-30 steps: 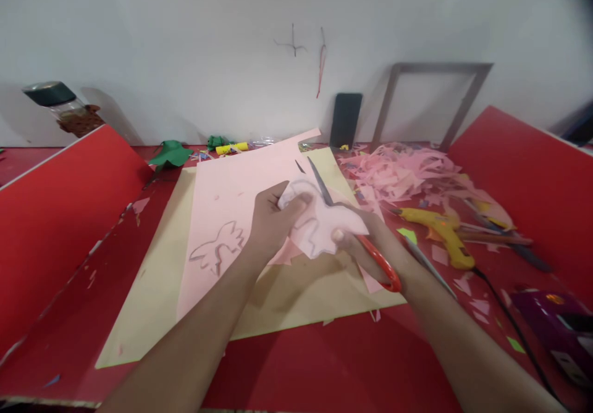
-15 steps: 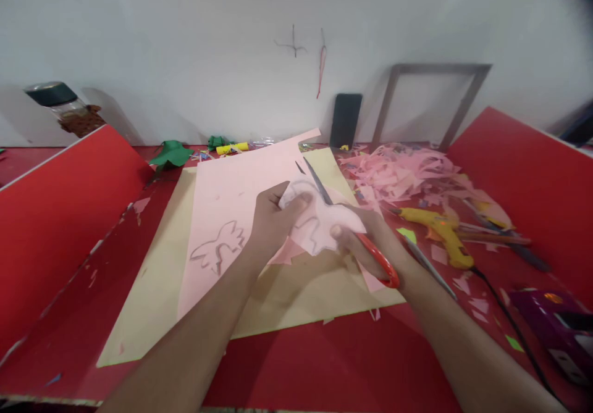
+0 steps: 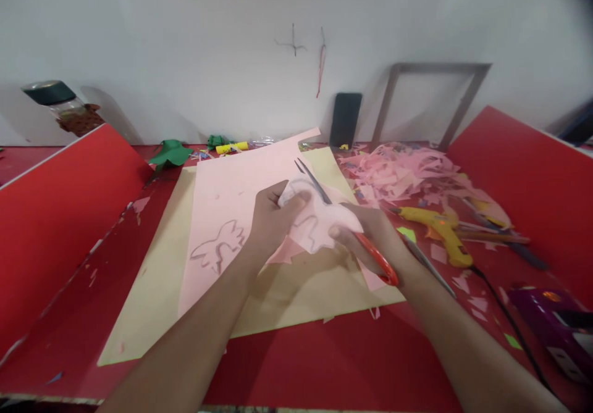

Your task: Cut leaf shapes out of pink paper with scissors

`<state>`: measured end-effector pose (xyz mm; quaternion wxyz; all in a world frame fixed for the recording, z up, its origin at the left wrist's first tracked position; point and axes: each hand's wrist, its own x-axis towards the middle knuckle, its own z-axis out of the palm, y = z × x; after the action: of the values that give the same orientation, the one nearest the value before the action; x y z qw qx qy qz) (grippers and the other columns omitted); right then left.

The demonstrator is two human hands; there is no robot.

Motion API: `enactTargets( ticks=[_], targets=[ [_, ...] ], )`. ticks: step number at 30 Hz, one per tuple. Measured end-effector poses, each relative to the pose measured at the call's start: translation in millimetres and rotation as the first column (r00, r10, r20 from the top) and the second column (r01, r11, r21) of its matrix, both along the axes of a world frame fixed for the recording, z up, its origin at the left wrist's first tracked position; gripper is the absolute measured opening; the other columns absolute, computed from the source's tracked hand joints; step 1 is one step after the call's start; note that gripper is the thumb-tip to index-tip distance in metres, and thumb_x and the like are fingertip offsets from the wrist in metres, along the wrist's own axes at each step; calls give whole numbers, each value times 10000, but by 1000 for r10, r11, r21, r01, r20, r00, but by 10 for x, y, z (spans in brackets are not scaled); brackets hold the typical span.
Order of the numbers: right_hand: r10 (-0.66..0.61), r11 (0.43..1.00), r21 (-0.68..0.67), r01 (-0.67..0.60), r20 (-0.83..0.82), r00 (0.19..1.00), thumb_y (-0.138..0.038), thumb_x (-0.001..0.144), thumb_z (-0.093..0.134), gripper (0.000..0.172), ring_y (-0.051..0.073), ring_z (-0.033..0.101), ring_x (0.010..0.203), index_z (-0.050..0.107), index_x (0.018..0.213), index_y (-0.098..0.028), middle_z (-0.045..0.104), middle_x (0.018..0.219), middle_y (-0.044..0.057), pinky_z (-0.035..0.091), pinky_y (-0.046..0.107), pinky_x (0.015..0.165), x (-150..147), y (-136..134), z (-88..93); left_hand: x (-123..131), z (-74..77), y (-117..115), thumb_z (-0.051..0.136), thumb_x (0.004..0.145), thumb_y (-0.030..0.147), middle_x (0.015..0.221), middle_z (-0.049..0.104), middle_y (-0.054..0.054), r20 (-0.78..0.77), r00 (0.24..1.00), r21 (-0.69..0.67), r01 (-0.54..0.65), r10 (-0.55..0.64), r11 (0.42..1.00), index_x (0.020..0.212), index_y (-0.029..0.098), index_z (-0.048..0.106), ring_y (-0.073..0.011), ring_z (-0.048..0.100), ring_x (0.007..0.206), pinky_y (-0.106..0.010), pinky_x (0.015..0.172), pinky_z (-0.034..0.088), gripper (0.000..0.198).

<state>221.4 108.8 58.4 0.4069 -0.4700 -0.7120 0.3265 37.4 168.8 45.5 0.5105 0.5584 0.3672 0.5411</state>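
My left hand [image 3: 280, 215] pinches a pale pink paper piece [image 3: 319, 218] with a curvy outline drawn on it. Red-handled scissors [image 3: 380, 258] are in my right hand [image 3: 365, 231], whose thumb also rests on the paper piece. The scissor blades run along the piece's upper edge, their tips nearly together and pointing up and away. Beneath my hands lies a large pink sheet [image 3: 241, 178] with a pencilled flower-like shape on its left part. It rests on a pale yellow sheet [image 3: 148, 296].
A yellow glue gun [image 3: 440, 231] with a black cord lies to the right, near a heap of pink paper strips [image 3: 403, 169]. A purple device [image 3: 551, 320] sits at the lower right. Red panels [image 3: 60, 215] border both sides; a black phone [image 3: 345, 120] leans on the wall.
The scissor blades have come closer together at the tips. The paper piece and my right hand have shifted very slightly; my left hand keeps its hold.
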Motion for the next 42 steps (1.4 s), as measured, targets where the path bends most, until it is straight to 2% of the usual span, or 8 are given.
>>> enactTargets(
  ticks=[5,10,15,19,23,31,37,42],
  targets=[
    [23,999,-41,-22,7,1000,-573,849,697,441,128,497,640,588,709,-169,554,722,4,366,233,558,49,15,31,-30,-7,20,752,762,358,567,385,39,-21,1000,39,2,-1,999,576,172,501,-80,311,534,-227,492,260,363],
    [47,985,-168,-44,9,999,-571,837,708,426,113,458,615,619,801,-156,521,714,-10,340,223,525,73,-1,83,-91,-9,82,757,745,326,579,419,38,-23,999,37,50,-49,998,616,168,550,-83,350,544,-220,498,291,291],
    [46,977,-205,-57,-57,997,-562,818,730,421,106,466,616,600,817,-162,552,732,-11,349,220,535,50,-25,97,-117,15,119,721,745,292,574,416,45,-41,995,7,90,-90,996,609,163,536,-69,324,528,-207,485,269,263],
    [102,972,-196,-131,-153,983,-584,815,728,442,90,436,573,620,860,-157,523,725,-18,321,217,493,53,-19,54,-142,59,122,714,726,285,577,415,46,-72,993,-9,89,-89,996,595,164,511,-65,330,530,-203,487,270,271],
    [140,963,-200,-181,-200,970,-624,828,693,471,90,419,531,590,792,-166,463,631,-39,303,225,480,66,1,2,-185,77,133,723,720,311,569,407,46,-115,986,-22,119,-121,993,593,167,504,-69,349,526,-205,489,284,291],
    [98,980,-162,-116,-119,988,-623,873,640,474,95,397,514,622,907,-150,454,598,-51,297,240,488,4,-19,8,-196,41,142,727,737,348,580,421,40,-130,981,-21,141,-142,990,608,168,510,-80,386,543,-216,514,315,310],
    [24,981,-188,-50,-141,990,-596,867,678,443,87,404,499,570,779,-175,454,592,-54,292,235,478,-41,-64,-7,-193,54,142,718,751,354,585,421,41,-141,980,-27,139,-142,990,614,169,506,-78,383,541,-213,507,310,313],
    [-5,974,-225,-19,-109,994,-594,862,680,446,87,358,502,551,746,-183,388,567,-64,257,237,479,-36,-58,-7,-213,67,139,719,747,357,585,425,39,-157,977,-34,142,-146,989,611,172,495,-78,376,537,-216,500,302,321]
  ],
)
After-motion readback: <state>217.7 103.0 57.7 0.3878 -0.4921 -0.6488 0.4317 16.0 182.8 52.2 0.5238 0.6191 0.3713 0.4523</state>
